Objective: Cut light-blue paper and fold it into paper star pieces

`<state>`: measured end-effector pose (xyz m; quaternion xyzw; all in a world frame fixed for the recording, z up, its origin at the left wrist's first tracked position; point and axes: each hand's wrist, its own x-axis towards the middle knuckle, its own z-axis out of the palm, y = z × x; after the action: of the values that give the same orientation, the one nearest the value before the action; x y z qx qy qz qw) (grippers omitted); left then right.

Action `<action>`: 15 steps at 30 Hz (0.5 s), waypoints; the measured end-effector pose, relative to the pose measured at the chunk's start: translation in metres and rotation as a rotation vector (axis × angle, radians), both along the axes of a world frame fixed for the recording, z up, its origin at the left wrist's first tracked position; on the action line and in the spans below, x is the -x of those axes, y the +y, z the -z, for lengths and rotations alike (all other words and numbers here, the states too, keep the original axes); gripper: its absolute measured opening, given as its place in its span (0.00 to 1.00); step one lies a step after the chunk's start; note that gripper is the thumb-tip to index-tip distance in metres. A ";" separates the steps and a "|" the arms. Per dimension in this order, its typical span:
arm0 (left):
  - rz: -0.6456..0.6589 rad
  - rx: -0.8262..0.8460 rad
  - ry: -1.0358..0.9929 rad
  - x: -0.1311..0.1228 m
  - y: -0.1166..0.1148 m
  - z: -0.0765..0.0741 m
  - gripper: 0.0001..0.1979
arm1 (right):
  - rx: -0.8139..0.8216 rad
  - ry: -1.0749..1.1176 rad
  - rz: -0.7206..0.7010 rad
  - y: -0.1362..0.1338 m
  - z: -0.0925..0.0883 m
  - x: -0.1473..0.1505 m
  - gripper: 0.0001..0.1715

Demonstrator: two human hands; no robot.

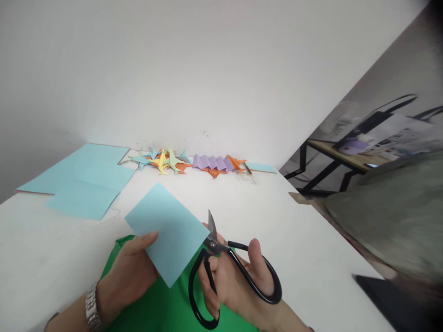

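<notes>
My left hand (128, 272) pinches a light blue sheet of paper (168, 228) by its lower left edge, thumb on top, and holds it above the table. My right hand (235, 281) grips black-handled scissors (221, 267), fingers through the big loops. Their short metal blades point up and sit at the paper's right edge. A metal watch (92, 308) is on my left wrist. Beneath both hands lies a green sheet (155, 309) on the white table (304, 249).
More light blue sheets (83, 182) lie at the far left of the table. Along the wall sits a row of folded paper shapes (166, 161), a purple pleated strip (211, 162) and an orange piece (237, 163). A dark-framed table (346, 161) stands beyond the right edge.
</notes>
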<state>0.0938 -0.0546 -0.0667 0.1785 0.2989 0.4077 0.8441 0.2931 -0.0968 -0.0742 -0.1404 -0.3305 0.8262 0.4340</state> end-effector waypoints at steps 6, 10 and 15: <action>-0.099 -0.058 0.277 -0.011 0.001 -0.004 0.23 | -0.030 0.009 0.022 0.000 0.003 -0.001 0.38; -0.165 -0.066 0.339 -0.010 0.004 -0.002 0.26 | -0.045 -0.012 0.036 -0.002 0.007 -0.004 0.32; -0.163 -0.075 0.348 -0.007 0.004 -0.001 0.24 | -0.022 0.036 0.046 -0.002 0.008 -0.001 0.30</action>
<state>0.1011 -0.0508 -0.0657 0.2529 0.4385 0.4483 0.7367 0.2942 -0.0990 -0.0826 -0.1283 -0.3285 0.8147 0.4602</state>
